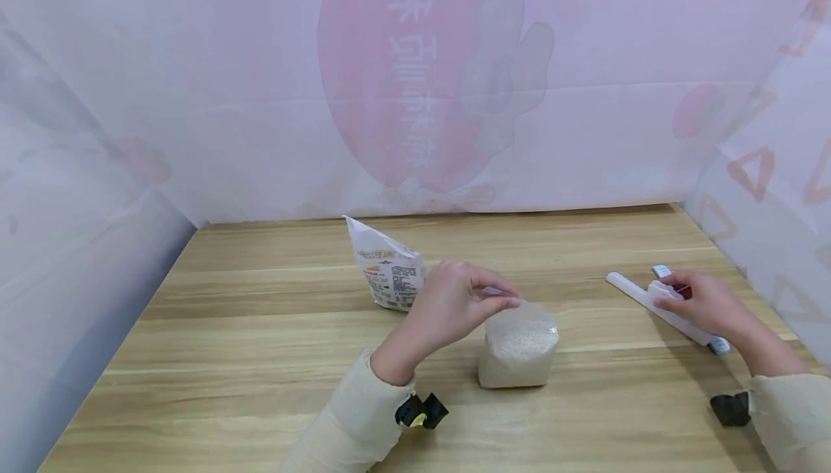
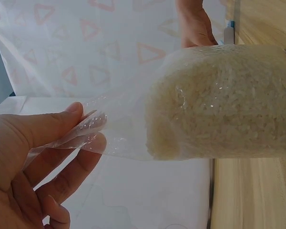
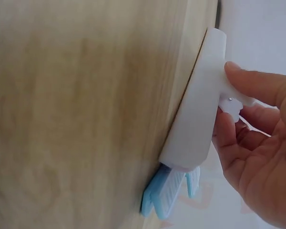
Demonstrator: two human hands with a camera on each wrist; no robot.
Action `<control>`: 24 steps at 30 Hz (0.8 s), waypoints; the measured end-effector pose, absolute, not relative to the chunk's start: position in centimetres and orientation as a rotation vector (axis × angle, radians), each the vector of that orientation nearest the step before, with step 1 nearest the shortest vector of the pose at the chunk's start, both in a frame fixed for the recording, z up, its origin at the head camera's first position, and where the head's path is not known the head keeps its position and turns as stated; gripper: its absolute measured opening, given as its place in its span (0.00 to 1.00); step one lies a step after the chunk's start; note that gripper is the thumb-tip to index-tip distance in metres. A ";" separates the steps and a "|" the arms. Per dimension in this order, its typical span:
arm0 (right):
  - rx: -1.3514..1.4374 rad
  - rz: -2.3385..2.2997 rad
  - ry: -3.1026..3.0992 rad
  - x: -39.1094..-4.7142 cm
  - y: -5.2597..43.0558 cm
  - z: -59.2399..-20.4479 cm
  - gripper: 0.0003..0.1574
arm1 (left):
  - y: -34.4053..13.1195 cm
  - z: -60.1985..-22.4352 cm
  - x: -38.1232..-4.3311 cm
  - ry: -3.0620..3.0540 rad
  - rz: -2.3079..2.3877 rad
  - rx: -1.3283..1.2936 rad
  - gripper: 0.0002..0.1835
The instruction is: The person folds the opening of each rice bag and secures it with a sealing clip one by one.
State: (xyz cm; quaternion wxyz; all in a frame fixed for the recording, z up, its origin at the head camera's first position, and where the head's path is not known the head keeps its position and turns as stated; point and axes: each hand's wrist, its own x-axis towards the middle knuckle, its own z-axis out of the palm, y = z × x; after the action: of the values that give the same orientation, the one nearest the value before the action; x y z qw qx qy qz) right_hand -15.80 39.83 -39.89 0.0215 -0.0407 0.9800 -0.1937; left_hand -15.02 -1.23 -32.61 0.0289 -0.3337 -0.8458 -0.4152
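My left hand point(image 1: 451, 303) pinches the gathered top of a clear plastic bag of rice point(image 1: 519, 350). In the left wrist view, thumb and fingers grip the loose film, and the rice point(image 2: 229, 102) fills the bag's far part. Over on the right, my right hand point(image 1: 710, 303) holds the raised grip of a long white plastic bar point(image 1: 628, 287), whose kind is unclear. In the right wrist view the white bar point(image 3: 195, 105) lies along the table, with blue-and-white plastic clips point(image 3: 157, 193) showing beyond its end.
A white printed packet point(image 1: 392, 271) with a pointed top stands behind my left hand. All lies on a wood-grain table point(image 1: 260, 343). A pale printed sheet point(image 1: 260, 134) rises along the back edge, with similar sheets at both sides.
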 end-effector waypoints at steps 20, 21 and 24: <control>-0.263 -0.826 3.149 -13.9 36.3 -37.5 0.18 | -1.4 -33.1 -15.2 -2.599 -1.318 -1.034 0.05; -0.272 -0.847 3.148 -13.8 36.0 -37.3 0.17 | -1.5 -33.1 -15.2 -2.597 -1.315 -1.033 0.05; -0.307 -0.918 3.132 -13.4 35.1 -36.9 0.14 | -1.5 -33.1 -15.2 -2.597 -1.315 -1.030 0.05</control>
State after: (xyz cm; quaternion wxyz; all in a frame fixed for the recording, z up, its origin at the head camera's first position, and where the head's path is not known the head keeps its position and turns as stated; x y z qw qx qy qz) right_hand -13.36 35.12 -36.89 -0.0682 -0.0935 0.9532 -0.2793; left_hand -15.21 -1.49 -33.06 0.0270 -0.3334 -0.8408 -0.4257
